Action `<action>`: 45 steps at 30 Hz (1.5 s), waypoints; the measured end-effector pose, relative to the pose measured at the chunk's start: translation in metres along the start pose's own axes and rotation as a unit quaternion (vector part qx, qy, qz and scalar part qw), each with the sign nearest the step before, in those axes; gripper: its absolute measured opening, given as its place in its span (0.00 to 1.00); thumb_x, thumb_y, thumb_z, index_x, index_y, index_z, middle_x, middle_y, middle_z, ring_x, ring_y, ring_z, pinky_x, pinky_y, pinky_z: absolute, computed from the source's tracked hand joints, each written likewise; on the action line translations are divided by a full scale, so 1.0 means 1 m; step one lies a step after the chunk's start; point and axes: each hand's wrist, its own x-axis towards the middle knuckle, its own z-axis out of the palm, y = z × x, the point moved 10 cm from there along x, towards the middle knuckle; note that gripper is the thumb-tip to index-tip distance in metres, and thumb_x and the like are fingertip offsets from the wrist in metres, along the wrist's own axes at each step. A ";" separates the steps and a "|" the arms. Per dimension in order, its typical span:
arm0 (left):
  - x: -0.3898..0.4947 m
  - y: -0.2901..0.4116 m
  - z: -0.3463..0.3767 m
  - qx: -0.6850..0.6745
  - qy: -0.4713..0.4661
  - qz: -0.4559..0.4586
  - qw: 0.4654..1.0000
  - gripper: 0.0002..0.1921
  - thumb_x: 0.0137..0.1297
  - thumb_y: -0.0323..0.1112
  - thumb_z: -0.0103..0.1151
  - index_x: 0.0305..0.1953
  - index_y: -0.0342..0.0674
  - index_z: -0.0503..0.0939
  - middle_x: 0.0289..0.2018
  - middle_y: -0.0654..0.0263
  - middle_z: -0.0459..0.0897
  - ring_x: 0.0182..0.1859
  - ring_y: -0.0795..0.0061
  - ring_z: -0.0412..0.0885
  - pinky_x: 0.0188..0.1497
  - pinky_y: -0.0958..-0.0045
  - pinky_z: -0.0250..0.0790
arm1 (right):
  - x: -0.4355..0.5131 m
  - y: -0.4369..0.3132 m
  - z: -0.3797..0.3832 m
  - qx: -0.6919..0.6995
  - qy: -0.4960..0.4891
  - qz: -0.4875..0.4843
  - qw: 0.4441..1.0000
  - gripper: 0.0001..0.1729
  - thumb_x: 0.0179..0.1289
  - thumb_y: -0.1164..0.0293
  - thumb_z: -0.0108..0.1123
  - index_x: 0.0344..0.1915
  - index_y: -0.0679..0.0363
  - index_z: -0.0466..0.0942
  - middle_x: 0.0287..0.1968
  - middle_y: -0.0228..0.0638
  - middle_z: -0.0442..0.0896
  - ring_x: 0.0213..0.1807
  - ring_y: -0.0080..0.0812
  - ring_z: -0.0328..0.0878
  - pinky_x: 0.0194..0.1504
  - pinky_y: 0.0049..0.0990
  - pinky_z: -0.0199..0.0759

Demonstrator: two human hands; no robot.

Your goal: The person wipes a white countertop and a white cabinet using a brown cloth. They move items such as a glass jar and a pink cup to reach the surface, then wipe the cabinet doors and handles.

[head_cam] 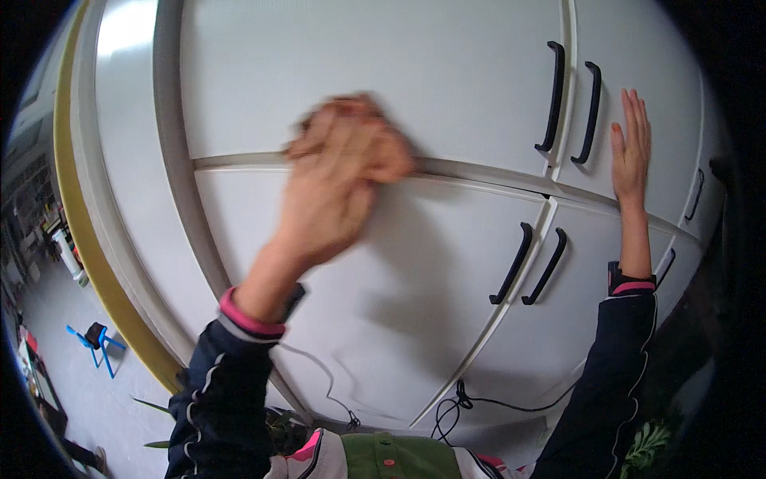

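My left hand (326, 191) is blurred and presses a crumpled reddish-orange cloth (388, 152) against the white cabinet front. The cloth lies over the lower edge of the upper cabinet door (371, 54) and the gap above the lower door (335, 251). My right hand (632, 152) holds nothing. Its palm side is turned to another upper door (634, 54), with the fingers pointing up, just right of a black bar handle (588, 114). Whether that palm touches the door I cannot tell.
More black handles (511, 263) stick out from the doors. A tied black cable (461, 395) and a thinner cord (329, 383) hang low on the cabinet. Leafy plants (646, 443) stand at lower right. A yellow edge strip (90, 239) runs at left; beyond it stands a blue-framed chair (96, 338).
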 end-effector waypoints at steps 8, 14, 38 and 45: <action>-0.043 -0.168 -0.066 0.149 0.147 -0.276 0.938 0.36 0.76 0.50 0.32 0.78 0.40 0.42 0.79 0.47 0.36 0.79 0.42 0.30 0.78 0.44 0.25 | 0.006 -0.007 0.000 0.004 0.030 0.009 1.000 0.30 0.78 0.51 0.39 0.77 0.39 0.56 0.79 0.29 0.56 0.81 0.37 0.47 0.79 0.48 0.37; 0.039 -0.022 -0.003 0.189 0.139 -0.054 0.971 0.40 0.65 0.41 0.48 0.78 0.43 0.50 0.79 0.47 0.38 0.77 0.30 0.31 0.73 0.29 0.28 | 0.005 -0.011 -0.004 0.012 0.038 0.003 0.999 0.30 0.78 0.51 0.41 0.76 0.39 0.58 0.78 0.30 0.58 0.80 0.38 0.49 0.79 0.47 0.39; 0.073 -0.138 -0.081 0.318 0.178 0.056 0.930 0.33 0.77 0.60 0.29 0.78 0.58 0.49 0.80 0.60 0.39 0.80 0.47 0.32 0.78 0.41 0.25 | 0.009 -0.021 -0.015 0.053 0.032 0.039 0.997 0.30 0.76 0.56 0.46 0.74 0.47 0.63 0.76 0.34 0.62 0.78 0.42 0.54 0.76 0.47 0.44; 0.213 -0.174 -0.097 0.583 0.127 -0.114 0.794 0.31 0.74 0.54 0.36 0.76 0.59 0.52 0.79 0.55 0.44 0.78 0.37 0.36 0.72 0.25 0.27 | 0.011 -0.022 -0.021 0.053 0.048 0.033 0.997 0.29 0.75 0.58 0.48 0.73 0.48 0.64 0.75 0.36 0.63 0.78 0.44 0.55 0.76 0.47 0.45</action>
